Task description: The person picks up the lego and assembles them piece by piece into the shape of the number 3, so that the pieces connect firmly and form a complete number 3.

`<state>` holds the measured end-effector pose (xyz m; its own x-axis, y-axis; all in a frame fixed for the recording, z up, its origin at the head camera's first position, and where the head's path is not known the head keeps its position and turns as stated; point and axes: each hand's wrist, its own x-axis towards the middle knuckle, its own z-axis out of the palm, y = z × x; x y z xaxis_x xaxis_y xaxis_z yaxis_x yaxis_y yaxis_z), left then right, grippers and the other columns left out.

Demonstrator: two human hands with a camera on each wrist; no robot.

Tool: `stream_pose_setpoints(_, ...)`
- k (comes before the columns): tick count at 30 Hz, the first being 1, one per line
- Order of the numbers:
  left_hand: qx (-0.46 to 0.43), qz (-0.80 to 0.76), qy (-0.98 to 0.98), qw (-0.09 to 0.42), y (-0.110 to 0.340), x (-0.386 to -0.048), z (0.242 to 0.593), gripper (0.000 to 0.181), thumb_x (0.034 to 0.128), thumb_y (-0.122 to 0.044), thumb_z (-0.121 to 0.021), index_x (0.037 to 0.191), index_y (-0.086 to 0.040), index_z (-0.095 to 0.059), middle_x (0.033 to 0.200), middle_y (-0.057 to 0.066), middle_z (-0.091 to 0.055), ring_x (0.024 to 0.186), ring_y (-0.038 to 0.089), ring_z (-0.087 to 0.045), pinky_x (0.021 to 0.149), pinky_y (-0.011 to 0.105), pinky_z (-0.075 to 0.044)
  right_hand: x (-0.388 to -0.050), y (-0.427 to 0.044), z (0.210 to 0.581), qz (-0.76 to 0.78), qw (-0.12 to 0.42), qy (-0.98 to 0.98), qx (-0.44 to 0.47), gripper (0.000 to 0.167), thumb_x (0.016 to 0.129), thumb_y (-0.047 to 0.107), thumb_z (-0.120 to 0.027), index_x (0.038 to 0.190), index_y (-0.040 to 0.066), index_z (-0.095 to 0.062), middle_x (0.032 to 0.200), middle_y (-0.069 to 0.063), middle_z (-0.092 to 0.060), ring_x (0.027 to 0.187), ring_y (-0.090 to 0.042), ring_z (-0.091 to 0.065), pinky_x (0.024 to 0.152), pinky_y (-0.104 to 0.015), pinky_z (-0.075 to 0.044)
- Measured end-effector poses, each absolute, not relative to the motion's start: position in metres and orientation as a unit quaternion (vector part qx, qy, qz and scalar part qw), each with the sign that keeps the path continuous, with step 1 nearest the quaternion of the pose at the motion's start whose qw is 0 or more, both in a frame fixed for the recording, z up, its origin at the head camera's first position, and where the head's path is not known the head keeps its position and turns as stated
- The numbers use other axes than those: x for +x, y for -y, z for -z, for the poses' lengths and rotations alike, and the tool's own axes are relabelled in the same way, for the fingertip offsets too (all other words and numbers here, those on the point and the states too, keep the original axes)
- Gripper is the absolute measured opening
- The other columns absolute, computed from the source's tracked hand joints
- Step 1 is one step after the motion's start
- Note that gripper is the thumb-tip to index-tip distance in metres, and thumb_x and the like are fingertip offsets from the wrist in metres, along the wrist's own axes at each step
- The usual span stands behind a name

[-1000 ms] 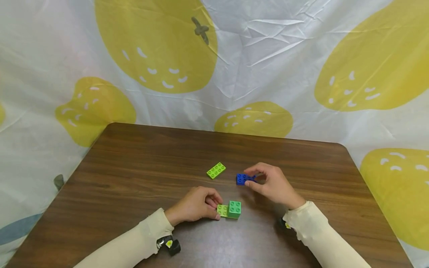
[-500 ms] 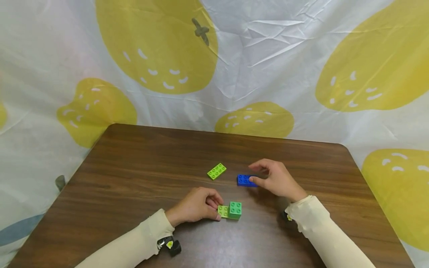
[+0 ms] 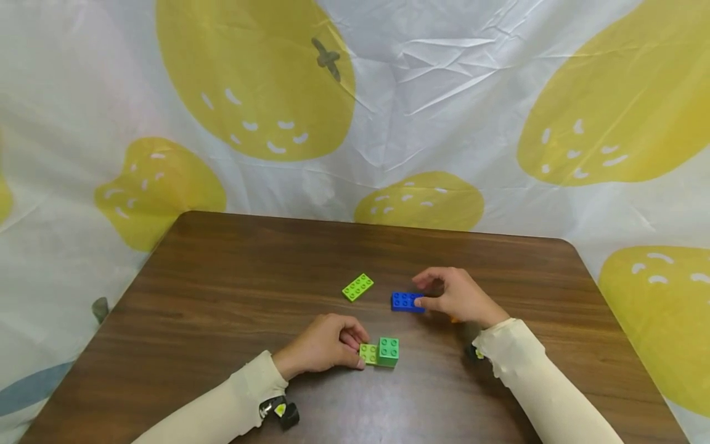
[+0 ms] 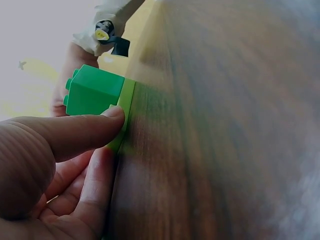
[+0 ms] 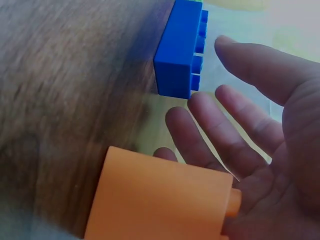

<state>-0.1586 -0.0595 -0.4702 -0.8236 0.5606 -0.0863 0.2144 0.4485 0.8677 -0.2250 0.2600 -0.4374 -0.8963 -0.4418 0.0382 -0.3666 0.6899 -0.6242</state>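
One brown wood-grain worktop [image 3: 277,265] stands before a white, yellow-fruit-printed cloth [image 3: 410,135], where the left hand [image 3: 327,342] pinches a lime-green plastic plate [image 3: 368,353] bearing a square green block [image 3: 388,352], while the right hand [image 3: 457,299], fingers apart, hovers near an orange plastic block [image 5: 160,197], just right of a rectangular blue studded brick [image 3: 403,302].

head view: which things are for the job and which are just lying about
Likely in the job:
pale green plate, pinched by left hand
green block, on that plate
blue brick, orange block, near right hand

Probably just there:
lime brick, apart from both hands
patterned cloth behind
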Motion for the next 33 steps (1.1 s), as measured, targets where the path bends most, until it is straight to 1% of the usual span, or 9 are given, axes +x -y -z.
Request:
stream_pose_setpoints(5, 0.234, -0.471, -0.831, 0.183, 0.061, -0.159, 0.471, 0.033, 0.0749, -0.015, -0.095, 0.104, -0.014, -0.078, 0.091, -0.007, -0.076, 0.085, 0.005, -0.07, 0.077, 0.02, -0.059, -0.229, -0.257, 0.44, 0.312, 0.087, -0.921, -0.215, 0.041, 0.085, 0.025, -0.09, 0.121, 0.011, -0.075, 0.108, -0.002, -0.077, 0.1, -0.018, -0.071, 0.09, -0.042, -0.059)
stream_pose_setpoints(10, 0.234, -0.472, -0.83, 0.185, 0.064, -0.16, 0.472, 0.033, 0.0749, -0.014, -0.095, 0.103, -0.014, -0.078, 0.091, -0.007, -0.076, 0.085, 0.004, -0.07, 0.077, 0.02, -0.059, -0.231, -0.253, 0.441, 0.304, 0.102, -0.922, -0.218, 0.039, 0.083, 0.023, -0.091, 0.118, 0.012, -0.077, 0.105, 0.0, -0.077, 0.096, -0.016, -0.07, 0.086, -0.039, -0.06)
stream_pose_setpoints(16, 0.234, -0.479, -0.825, 0.189, 0.066, -0.163, 0.473, 0.034, 0.0743, -0.013, -0.095, 0.104, -0.012, -0.078, 0.091, -0.004, -0.077, 0.085, 0.005, -0.07, 0.076, 0.019, -0.058, -0.232, -0.249, 0.44, 0.298, 0.106, -0.923, -0.22, 0.034, 0.082, 0.019, -0.092, 0.112, 0.013, -0.079, 0.1, 0.002, -0.078, 0.09, -0.013, -0.07, 0.081, -0.034, -0.059)
stream_pose_setpoints(20, 0.234, -0.484, -0.821, 0.19, 0.067, -0.164, 0.473, 0.034, 0.0742, -0.013, -0.095, 0.104, -0.011, -0.078, 0.091, -0.003, -0.077, 0.084, 0.005, -0.069, 0.076, 0.019, -0.058, -0.231, -0.247, 0.439, 0.294, 0.098, -0.924, -0.225, 0.032, 0.081, 0.018, -0.092, 0.111, 0.012, -0.08, 0.1, 0.001, -0.079, 0.089, -0.014, -0.07, 0.079, -0.032, -0.058)
stream_pose_setpoints(27, 0.236, -0.487, -0.819, 0.191, 0.068, -0.161, 0.47, 0.035, 0.0741, -0.012, -0.095, 0.104, -0.01, -0.077, 0.091, -0.002, -0.077, 0.084, 0.005, -0.069, 0.075, 0.019, -0.058, -0.23, -0.251, 0.436, 0.283, 0.085, -0.927, -0.23, 0.031, 0.083, 0.023, -0.091, 0.112, 0.016, -0.081, 0.11, 0.0, -0.08, 0.096, -0.017, -0.068, 0.083, -0.034, -0.057)
stream_pose_setpoints(33, 0.237, -0.488, -0.819, 0.188, 0.067, -0.162, 0.47, 0.034, 0.0738, -0.012, -0.095, 0.103, -0.01, -0.078, 0.092, 0.0, -0.077, 0.086, 0.008, -0.069, 0.075, 0.019, -0.057, -0.228, -0.252, 0.435, 0.287, 0.076, -0.925, -0.237, 0.031, 0.084, 0.025, -0.091, 0.112, 0.017, -0.083, 0.113, -0.001, -0.08, 0.101, -0.017, -0.071, 0.087, -0.042, -0.061)
